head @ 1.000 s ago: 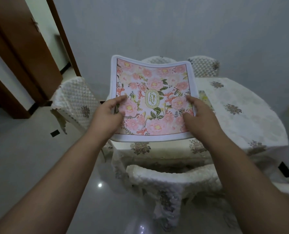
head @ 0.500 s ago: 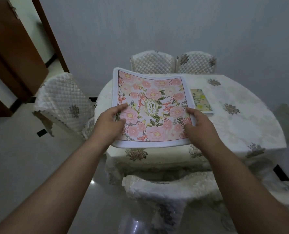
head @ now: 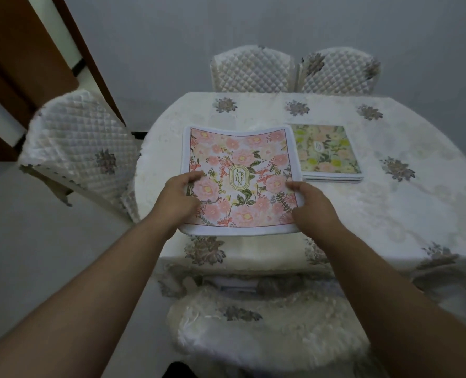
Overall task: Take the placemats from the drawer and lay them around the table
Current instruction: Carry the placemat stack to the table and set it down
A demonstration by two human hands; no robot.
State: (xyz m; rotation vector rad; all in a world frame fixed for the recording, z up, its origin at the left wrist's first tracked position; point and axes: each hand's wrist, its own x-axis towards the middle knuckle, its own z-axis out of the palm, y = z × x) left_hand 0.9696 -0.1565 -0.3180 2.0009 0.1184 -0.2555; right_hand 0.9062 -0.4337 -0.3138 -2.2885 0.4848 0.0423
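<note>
Over a table (head: 389, 214) draped in a cream flowered cloth, the left hand (head: 178, 199) and right hand (head: 312, 205) pinch a pink floral placemat (head: 240, 170) by its near corners, beside a stack of placemats (head: 327, 152) lying on the cloth.

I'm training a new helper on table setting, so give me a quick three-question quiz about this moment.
1. True or false: both hands grip the pink floral square placemat.
2. What lies to the right of it on the cream embroidered tablecloth?
3. Which chairs stand at the far side? A) two quilted white chairs B) one wooden stool

Key:
1. True; left hand, right hand.
2. A stack of green floral placemats.
3. A.
</note>
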